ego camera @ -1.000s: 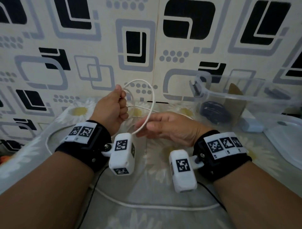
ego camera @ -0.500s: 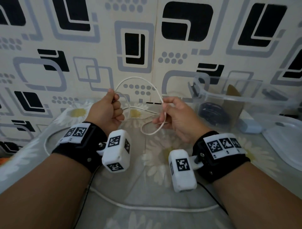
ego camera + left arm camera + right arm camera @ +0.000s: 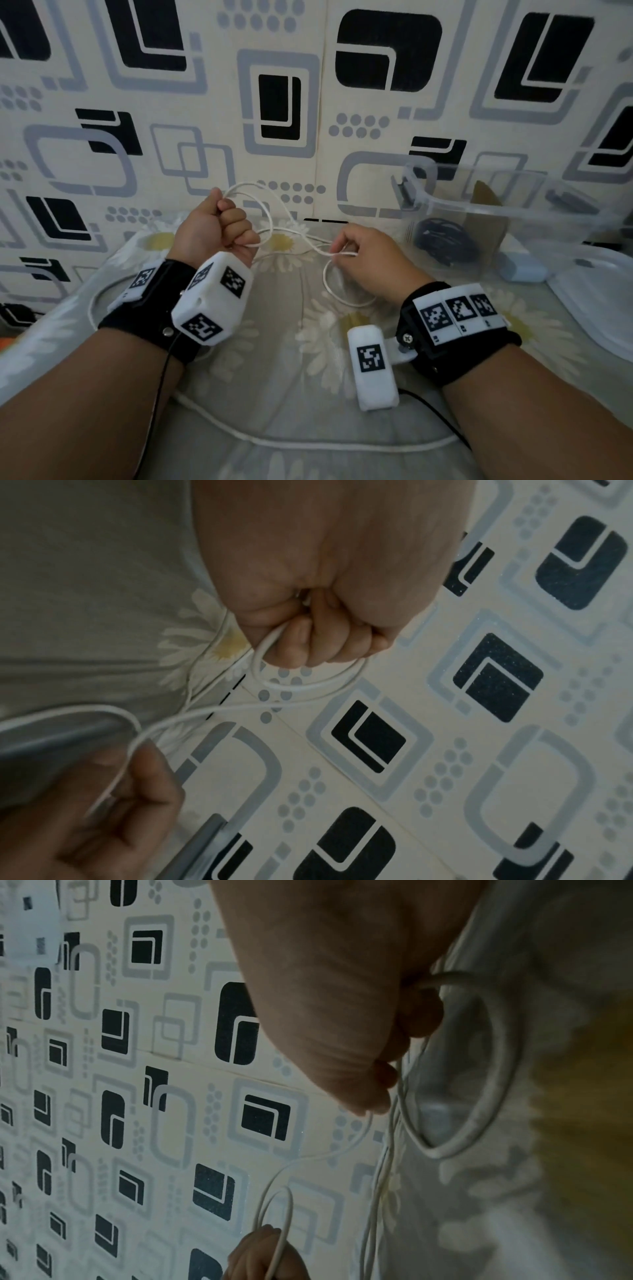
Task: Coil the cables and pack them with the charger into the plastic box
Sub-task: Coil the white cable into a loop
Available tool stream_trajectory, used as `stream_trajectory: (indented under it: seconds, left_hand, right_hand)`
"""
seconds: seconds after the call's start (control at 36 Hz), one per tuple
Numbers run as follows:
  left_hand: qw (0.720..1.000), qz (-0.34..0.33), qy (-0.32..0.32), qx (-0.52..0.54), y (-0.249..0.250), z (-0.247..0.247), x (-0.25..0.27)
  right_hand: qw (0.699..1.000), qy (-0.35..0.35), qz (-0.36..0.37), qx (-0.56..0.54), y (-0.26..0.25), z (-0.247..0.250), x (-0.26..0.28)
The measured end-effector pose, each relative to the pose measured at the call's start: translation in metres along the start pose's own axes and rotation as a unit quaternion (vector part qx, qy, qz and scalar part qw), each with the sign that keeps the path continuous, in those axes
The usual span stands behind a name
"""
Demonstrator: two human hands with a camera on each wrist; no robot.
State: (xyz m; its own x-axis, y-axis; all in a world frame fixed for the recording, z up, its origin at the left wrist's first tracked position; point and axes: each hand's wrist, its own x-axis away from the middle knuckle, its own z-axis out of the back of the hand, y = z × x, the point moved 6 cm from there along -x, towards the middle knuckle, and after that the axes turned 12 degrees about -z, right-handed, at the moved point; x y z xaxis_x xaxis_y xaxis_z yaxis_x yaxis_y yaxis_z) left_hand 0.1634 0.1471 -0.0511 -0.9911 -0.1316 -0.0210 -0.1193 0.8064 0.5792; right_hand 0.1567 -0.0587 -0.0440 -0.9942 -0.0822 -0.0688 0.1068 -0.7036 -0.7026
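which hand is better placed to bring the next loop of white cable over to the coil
Right. The left hand is closed around the loops of the white cable; the right hand pinches the loose run leading to it, so it can likely carry the next loop.

Your left hand (image 3: 219, 233) sits centre-left of the frame, your right hand (image 3: 370, 263) centre-right, the cable (image 3: 294, 236) strung between them. The plastic box (image 3: 507, 205) stands at the right against the wall (image 3: 308, 85), its lid (image 3: 596, 308) nearer you on the surface (image 3: 291, 359).

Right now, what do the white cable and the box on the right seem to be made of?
White cable: probably a smooth rubbery plastic sheath, matte; it bends into soft loops without kinking. Plastic box: clear hard plastic, glossy; the wall pattern and a dark coiled cable show through it, and its rim keeps a stiff straight edge.
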Motion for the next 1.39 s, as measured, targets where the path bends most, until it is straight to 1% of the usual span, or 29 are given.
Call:
stream_trajectory:
  seconds: [0.11,0.22,0.33,0.47,0.61,0.72,0.81,0.92,0.94,1.06,1.11,1.14,1.19,1.22,1.25,1.28,1.33,1.39]
  left_hand:
    - [0.999,-0.004,-0.004,0.037,0.002,-0.001,0.000]
    - [0.998,-0.025,0.003,0.060,0.006,0.001,0.000]
    - [0.996,-0.055,-0.017,0.067,0.009,-0.001,0.000]
    - [0.995,-0.051,-0.048,0.066,0.007,-0.004,-0.001]
    - [0.996,-0.052,-0.073,0.020,0.003,-0.011,0.003]
    - [0.987,-0.074,-0.101,-0.099,-0.004,-0.022,0.009]
    - [0.961,-0.089,-0.138,-0.224,-0.012,-0.027,0.015]
    - [0.906,-0.101,-0.177,-0.371,-0.021,-0.032,0.024]
    - [0.898,-0.099,-0.184,-0.388,-0.023,-0.033,0.025]
    - [0.882,-0.090,-0.191,-0.421,-0.026,-0.033,0.029]
    - [0.865,-0.097,-0.199,-0.451,-0.025,-0.035,0.032]
    - [0.846,-0.106,-0.208,-0.478,-0.024,-0.037,0.034]
    - [0.784,-0.142,-0.240,-0.554,-0.024,-0.043,0.040]
    - [0.762,-0.155,-0.250,-0.576,-0.024,-0.045,0.042]
    - [0.756,-0.153,-0.254,-0.584,-0.024,-0.047,0.043]
    - [0.757,-0.140,-0.258,-0.583,-0.026,-0.048,0.045]
    - [0.771,-0.113,-0.263,-0.569,-0.028,-0.050,0.048]
    - [0.774,-0.089,-0.271,-0.565,-0.032,-0.050,0.048]
  right_hand:
    - [0.998,-0.055,0.016,0.002,-0.004,-0.009,0.004]
    - [0.992,-0.119,0.034,0.003,-0.009,-0.017,0.010]
    - [0.989,-0.134,0.052,-0.016,-0.013,-0.019,0.011]
    - [0.985,-0.155,0.077,-0.028,-0.018,-0.022,0.013]
    - [0.981,-0.167,0.095,-0.032,-0.022,-0.022,0.016]
    - [0.980,-0.155,0.124,-0.027,-0.027,-0.018,0.019]
    - [0.979,-0.153,0.133,-0.039,-0.029,-0.018,0.019]
    - [0.978,-0.146,0.133,-0.074,-0.031,-0.015,0.020]
    - [0.976,-0.144,0.135,-0.088,-0.032,-0.014,0.020]
    - [0.973,-0.115,0.157,-0.124,-0.038,-0.009,0.022]
    - [0.969,-0.095,0.173,-0.148,-0.042,-0.003,0.025]
    - [0.967,-0.087,0.180,-0.161,-0.043,-0.001,0.026]
    - [0.962,-0.076,0.186,-0.184,-0.043,0.002,0.027]
    - [0.961,-0.068,0.189,-0.189,-0.043,0.003,0.026]
    - [0.960,-0.057,0.195,-0.191,-0.042,0.004,0.025]
    - [0.960,-0.043,0.201,-0.192,-0.042,0.005,0.025]
    - [0.960,-0.010,0.210,-0.184,-0.040,0.006,0.023]
    - [0.963,0.013,0.211,-0.168,-0.038,0.007,0.021]
